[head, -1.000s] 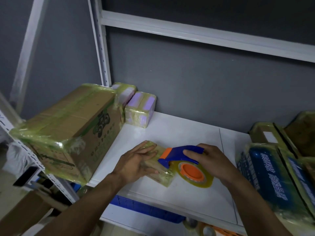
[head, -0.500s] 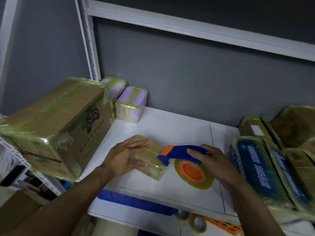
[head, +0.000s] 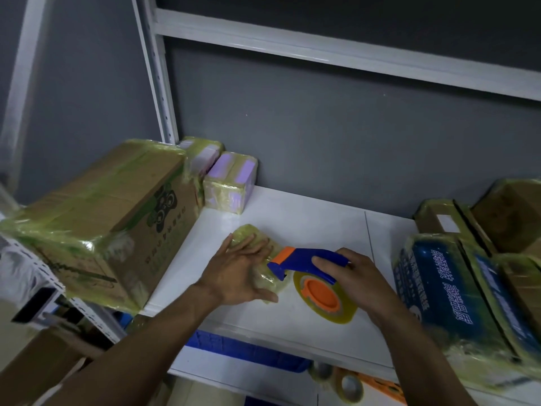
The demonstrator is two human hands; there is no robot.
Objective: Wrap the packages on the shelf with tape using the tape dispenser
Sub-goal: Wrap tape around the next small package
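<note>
A: Where's the small pkg [head: 244, 230] they're working on?

B: Mid-shelf [head: 307, 221], toward the front edge, lying flat under the left hand [head: 238, 272]. Fingers [head: 248, 247] are straight and spread across its top, palm down, pressing, not curled round it. Thumb sticks out along the near side.

A: And the right hand [head: 361, 278]?

B: Wrapped round the blue handle of the tape dispenser [head: 307, 257], fingers curled over the top. The dispenser's orange-tipped nose sits at the pkg's right end, just beside the left fingertips. The tape roll [head: 348, 312] w/ its orange hub hangs under the handle, low on the shelf, just right of the pkg.

A: Boxes round it?

B: Big cardboard box [head: 102, 218] on the left, closed, covered in yellowish tape, overhanging the shelf's front-left corner. Can't see inside. Two purple pkgs [head: 231, 183] behind it against the grey wall, taped too. On the right there's a blue pkg [head: 439, 294] w/ white print, wrapped, and brown pkgs [head: 512, 218] behind it, also wrapped and closed.

A: Anything underneath?

B: Blue crate [head: 248, 350] below the shelf, contents hidden. Spare tape rolls [head: 349, 386] lower down, next to something orange, too blurred to tell what.
</note>
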